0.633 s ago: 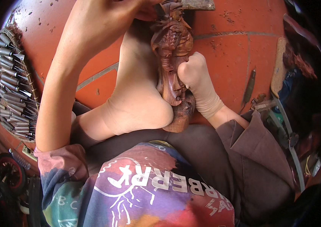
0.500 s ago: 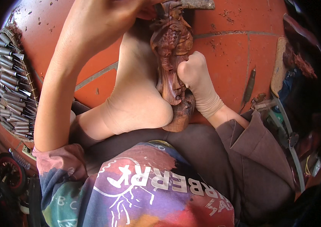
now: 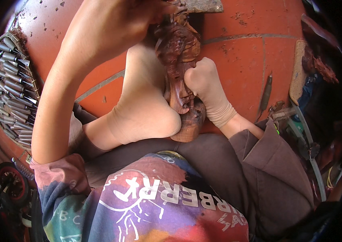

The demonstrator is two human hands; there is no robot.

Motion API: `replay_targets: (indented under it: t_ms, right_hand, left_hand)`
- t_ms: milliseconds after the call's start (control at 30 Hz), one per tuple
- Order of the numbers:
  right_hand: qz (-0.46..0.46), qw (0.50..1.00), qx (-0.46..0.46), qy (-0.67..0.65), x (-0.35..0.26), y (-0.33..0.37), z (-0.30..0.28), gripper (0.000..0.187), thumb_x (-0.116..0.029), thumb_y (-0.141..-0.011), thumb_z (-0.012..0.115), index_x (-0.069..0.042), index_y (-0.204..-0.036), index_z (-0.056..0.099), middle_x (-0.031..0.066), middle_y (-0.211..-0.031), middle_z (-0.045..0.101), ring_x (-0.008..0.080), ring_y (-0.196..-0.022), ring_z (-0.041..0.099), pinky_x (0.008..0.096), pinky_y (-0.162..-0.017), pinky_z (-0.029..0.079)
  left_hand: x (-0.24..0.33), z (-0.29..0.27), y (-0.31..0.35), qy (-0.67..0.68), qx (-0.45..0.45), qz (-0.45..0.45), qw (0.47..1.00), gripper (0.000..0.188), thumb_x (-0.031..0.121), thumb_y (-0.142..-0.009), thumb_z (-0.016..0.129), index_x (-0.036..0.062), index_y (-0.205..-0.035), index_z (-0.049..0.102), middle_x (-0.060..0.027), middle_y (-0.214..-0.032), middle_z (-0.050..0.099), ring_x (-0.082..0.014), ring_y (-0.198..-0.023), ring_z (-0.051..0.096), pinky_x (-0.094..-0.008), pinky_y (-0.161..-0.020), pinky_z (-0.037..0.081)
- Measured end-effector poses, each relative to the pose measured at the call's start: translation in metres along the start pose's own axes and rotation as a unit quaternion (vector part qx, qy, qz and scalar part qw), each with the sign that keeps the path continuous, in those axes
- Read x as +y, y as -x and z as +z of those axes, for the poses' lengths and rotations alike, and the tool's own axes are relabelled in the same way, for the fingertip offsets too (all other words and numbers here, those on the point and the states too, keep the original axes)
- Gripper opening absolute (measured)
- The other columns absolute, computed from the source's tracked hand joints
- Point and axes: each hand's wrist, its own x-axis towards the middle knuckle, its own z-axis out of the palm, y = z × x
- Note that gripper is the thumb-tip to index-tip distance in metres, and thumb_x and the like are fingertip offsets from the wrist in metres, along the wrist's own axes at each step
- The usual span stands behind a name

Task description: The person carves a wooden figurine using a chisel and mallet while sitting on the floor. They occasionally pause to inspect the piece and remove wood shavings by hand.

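Note:
A dark reddish-brown wood carving [image 3: 179, 56], cut with deep folds and figures, stands lengthwise between my two socked feet. The left foot [image 3: 146, 105] presses against its left side and the right foot [image 3: 207, 82] against its right, close to the rounded base. From the left, my arm reaches to the far end of the carving, where my left hand [image 3: 138, 20] has its fingers curled round the top. The upper picture edge cuts off part of that hand. My right hand is out of view.
Red floor tiles [image 3: 243, 60] carry scattered wood chips. Many dark-handled carving chisels [image 3: 13, 84] fill a round basket at left. A grey wood piece [image 3: 205, 5] lies at the carving's far end. One slim tool [image 3: 266, 94] rests right of my foot, near a pale strap [image 3: 318, 177].
The carving, feet and arm all sit slightly further left in the picture. The fingers of my left hand show a little more over the carving's top.

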Motion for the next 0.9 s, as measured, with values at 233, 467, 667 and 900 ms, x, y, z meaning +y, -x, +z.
replay_targets:
  t_ms: [233,467,667,900]
  right_hand:
    - [0.021,0.999,0.008,-0.034,0.0,-0.002,-0.002,0.013,-0.018,-0.066,0.066,-0.014,-0.061,0.055,0.0075,-0.055,0.053,0.0274,-0.055,0.058,0.0387,-0.052,0.046]
    - [0.023,1.0,-0.014,0.004,-0.001,0.0,-0.001,0.012,-0.017,-0.067,0.066,-0.013,-0.06,0.056,0.0073,-0.056,0.054,0.0277,-0.056,0.059,0.0388,-0.053,0.046]
    - [0.055,0.996,-0.063,0.016,-0.006,-0.003,-0.055,0.011,-0.015,-0.064,0.068,-0.011,-0.071,0.06,0.0093,-0.063,0.058,0.0295,-0.062,0.061,0.0392,-0.057,0.048]
    - [0.154,0.986,-0.062,0.01,-0.003,0.031,-0.179,0.023,-0.012,-0.061,0.071,-0.008,-0.083,0.064,0.0116,-0.071,0.062,0.0315,-0.068,0.064,0.0396,-0.061,0.049]
  left_hand:
    - [0.006,-0.01,-0.008,-0.079,-0.063,0.062,0.993,0.023,-0.004,-0.084,0.067,-0.0022,-0.102,0.052,-0.0124,-0.083,0.066,-0.0215,-0.078,0.068,-0.0347,-0.069,0.055]
    - [0.009,-0.011,-0.016,-0.131,-0.126,0.08,0.98,0.021,-0.001,-0.086,0.065,0.0001,-0.102,0.052,-0.0108,-0.083,0.066,-0.0222,-0.075,0.067,-0.0365,-0.068,0.053]
    - [0.016,-0.016,-0.023,-0.228,-0.152,0.154,0.949,0.016,0.0,-0.083,0.065,0.0013,-0.095,0.055,-0.0112,-0.077,0.066,-0.0283,-0.071,0.066,-0.04,-0.067,0.051]
    - [0.019,-0.014,-0.043,-0.181,-0.238,0.143,0.943,0.014,0.002,-0.081,0.07,0.0013,-0.089,0.059,-0.0117,-0.078,0.066,-0.0281,-0.073,0.067,-0.0386,-0.066,0.052]
